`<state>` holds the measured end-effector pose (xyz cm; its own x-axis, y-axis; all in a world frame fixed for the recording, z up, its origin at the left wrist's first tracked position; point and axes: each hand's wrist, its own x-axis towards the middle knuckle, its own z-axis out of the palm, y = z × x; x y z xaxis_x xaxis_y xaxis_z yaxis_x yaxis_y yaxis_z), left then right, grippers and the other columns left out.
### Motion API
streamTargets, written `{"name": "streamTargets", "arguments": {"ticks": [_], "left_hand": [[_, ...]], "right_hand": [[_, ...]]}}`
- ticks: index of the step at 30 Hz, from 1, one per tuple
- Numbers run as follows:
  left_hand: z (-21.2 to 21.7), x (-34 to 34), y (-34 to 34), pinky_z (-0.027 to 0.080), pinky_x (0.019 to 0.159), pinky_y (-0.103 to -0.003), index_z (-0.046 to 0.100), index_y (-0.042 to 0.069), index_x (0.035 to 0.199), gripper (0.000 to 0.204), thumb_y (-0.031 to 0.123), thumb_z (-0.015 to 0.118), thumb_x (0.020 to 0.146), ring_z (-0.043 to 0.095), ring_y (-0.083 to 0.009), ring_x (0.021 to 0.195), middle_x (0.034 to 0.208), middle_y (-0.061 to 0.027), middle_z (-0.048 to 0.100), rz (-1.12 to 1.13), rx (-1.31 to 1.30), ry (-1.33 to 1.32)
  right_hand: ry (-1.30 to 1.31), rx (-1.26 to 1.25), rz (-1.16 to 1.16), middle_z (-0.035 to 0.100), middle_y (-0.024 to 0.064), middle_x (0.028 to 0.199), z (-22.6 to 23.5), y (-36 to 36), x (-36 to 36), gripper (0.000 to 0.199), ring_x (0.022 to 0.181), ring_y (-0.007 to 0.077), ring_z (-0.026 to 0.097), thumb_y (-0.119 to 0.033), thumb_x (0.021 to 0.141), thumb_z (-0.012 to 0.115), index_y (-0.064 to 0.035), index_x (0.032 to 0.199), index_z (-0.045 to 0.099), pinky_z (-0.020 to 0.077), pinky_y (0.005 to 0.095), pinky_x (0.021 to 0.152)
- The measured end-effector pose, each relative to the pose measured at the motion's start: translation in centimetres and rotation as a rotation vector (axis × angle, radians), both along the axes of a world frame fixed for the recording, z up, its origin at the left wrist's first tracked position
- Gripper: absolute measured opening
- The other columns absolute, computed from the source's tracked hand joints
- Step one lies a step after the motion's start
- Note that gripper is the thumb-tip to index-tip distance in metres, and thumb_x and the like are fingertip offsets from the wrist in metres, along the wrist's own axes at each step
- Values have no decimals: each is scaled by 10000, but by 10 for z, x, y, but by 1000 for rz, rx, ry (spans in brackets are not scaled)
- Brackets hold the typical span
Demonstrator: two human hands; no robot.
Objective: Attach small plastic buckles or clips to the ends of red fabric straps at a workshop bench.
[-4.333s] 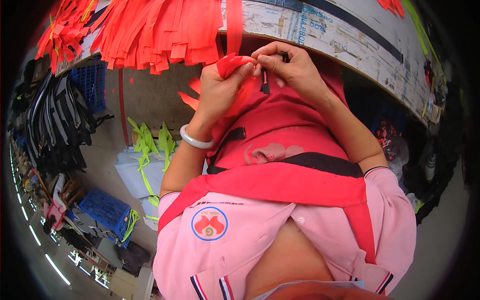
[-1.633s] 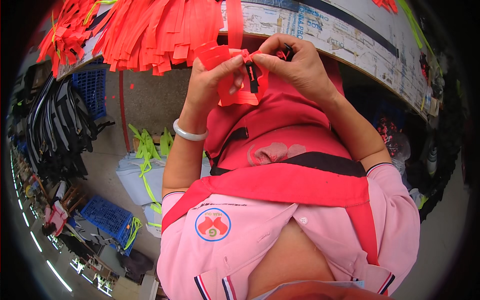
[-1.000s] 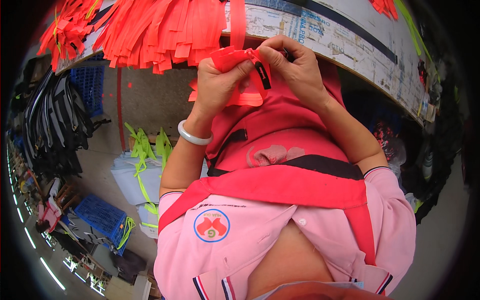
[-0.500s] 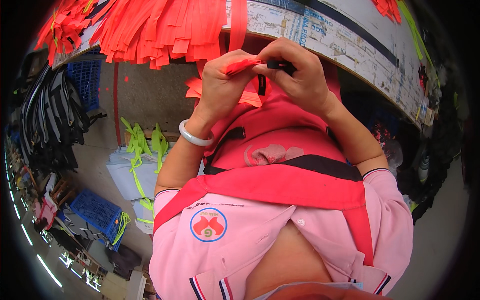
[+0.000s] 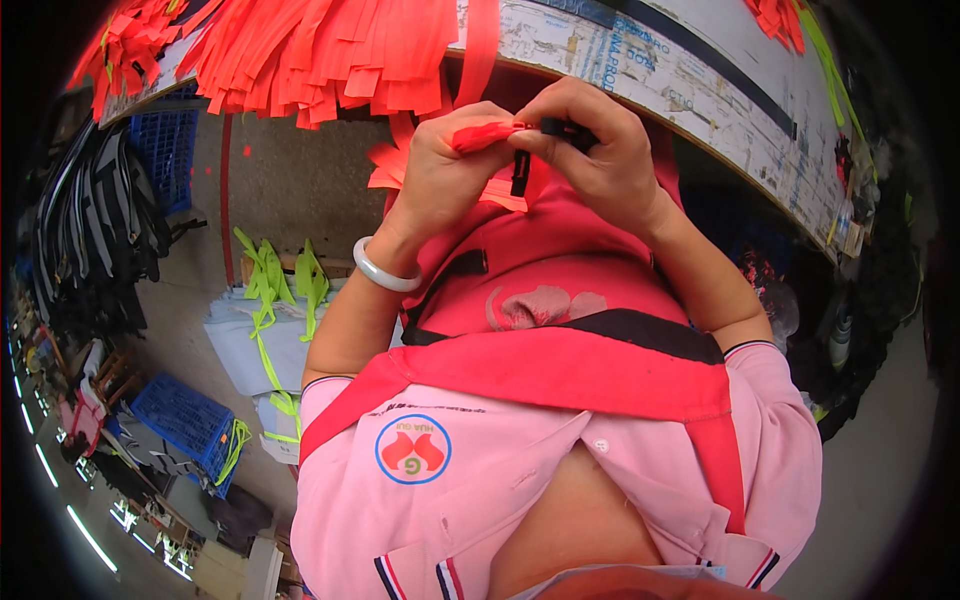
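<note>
In front of my apron (image 5: 590, 270), both hands meet close to the table edge. My left hand (image 5: 448, 165), with a pale bangle on its wrist, is closed on a bright orange-red fabric strip (image 5: 484, 134). Loose ends of such strips hang below and beside that hand. Between the bent fingers and thumb of my right hand (image 5: 622, 160) is a small black piece (image 5: 568, 130), perhaps a buckle or folded webbing. A short black tab (image 5: 521, 172) dangles where the fingertips come together. Fingers hide how the strip and the black piece join.
Many orange-red strips (image 5: 325, 55) drape over the edge of the worn white table (image 5: 700, 90). At left hang black and grey straps (image 5: 100, 220) beside a blue crate (image 5: 165, 150). Grey-white bundles with lime ties (image 5: 240, 340) and another blue crate (image 5: 185, 415) lie lower left.
My fingertips have parted slightly, showing a bit more of the strip's end between them. Both hands stay in nearly the same place, with their grips kept.
</note>
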<state>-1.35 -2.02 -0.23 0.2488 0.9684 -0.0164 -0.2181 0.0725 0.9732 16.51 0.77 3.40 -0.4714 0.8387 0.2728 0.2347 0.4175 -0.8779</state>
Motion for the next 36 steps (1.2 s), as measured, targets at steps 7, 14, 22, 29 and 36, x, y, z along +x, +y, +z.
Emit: {"name": "streamTargets", "arguments": {"ticks": [7,14,22,29,36], "left_hand": [[-3,-1,4,473,656,-224,663,-39,932,126,-60,609,820,590,-110,760,856,-59,633,27,248,153],[-2,-1,4,471,636,-213,661,-32,943,133,-66,585,840,578,-74,734,850,-32,640,5,-8,-32],[-2,7,-1,452,628,-198,665,-18,937,122,-58,585,854,565,-60,737,853,-17,628,102,54,-72],[-4,8,-2,447,624,-207,664,-25,929,117,-62,581,854,563,-71,738,859,-29,626,93,43,-73],[-1,9,-3,450,624,-211,666,-24,941,114,-45,590,858,568,-77,740,869,-35,627,97,34,-49]], "right_hand": [[-55,-6,32,581,71,806,4,3,1,152,705,148,574,-42,793,718,-15,917,633,468,268,619],[41,-38,6,588,77,832,-3,-1,-1,166,731,154,578,-23,790,715,-5,930,627,470,260,647],[-2,7,8,593,68,843,-1,0,-2,147,736,134,566,-34,815,694,0,935,617,460,240,655],[116,-144,-35,587,40,829,-5,-5,-5,121,736,104,539,-61,836,688,-5,919,619,436,222,660],[108,-66,-20,569,34,832,-11,-2,0,121,734,99,527,-49,827,696,-9,915,624,435,225,654]]}}
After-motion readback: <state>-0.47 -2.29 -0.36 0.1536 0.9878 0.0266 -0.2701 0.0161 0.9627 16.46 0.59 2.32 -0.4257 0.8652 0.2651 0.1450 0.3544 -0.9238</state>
